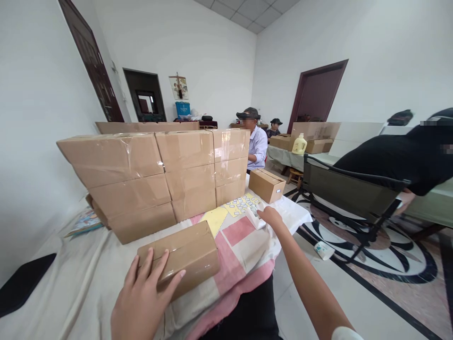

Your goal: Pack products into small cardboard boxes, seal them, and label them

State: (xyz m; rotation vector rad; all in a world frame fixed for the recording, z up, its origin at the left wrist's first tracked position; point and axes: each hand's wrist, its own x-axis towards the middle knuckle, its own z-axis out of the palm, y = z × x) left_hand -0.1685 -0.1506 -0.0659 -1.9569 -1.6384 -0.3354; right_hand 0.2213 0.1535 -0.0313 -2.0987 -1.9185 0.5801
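My left hand (145,288) lies with its fingers spread over the top and near edge of a taped cardboard box (196,248) on the cloth-covered table. Away to the right, my right hand (270,216) has its fingers closed at a small white object (256,217) near the table's right side; what exactly they pinch is too small to tell. Beside those fingers lies a yellow sheet (236,206) with several small white labels on it. Another closed carton (267,185) stands just beyond the right hand, a small label on its end.
A wall of stacked taped cartons (187,170) rises along the table's far side. A white cup-like container (323,250) lies on the floor at right. A folding chair (354,189) holds a person in black. Other people sit farther back. A dark flat object (26,283) lies at left.
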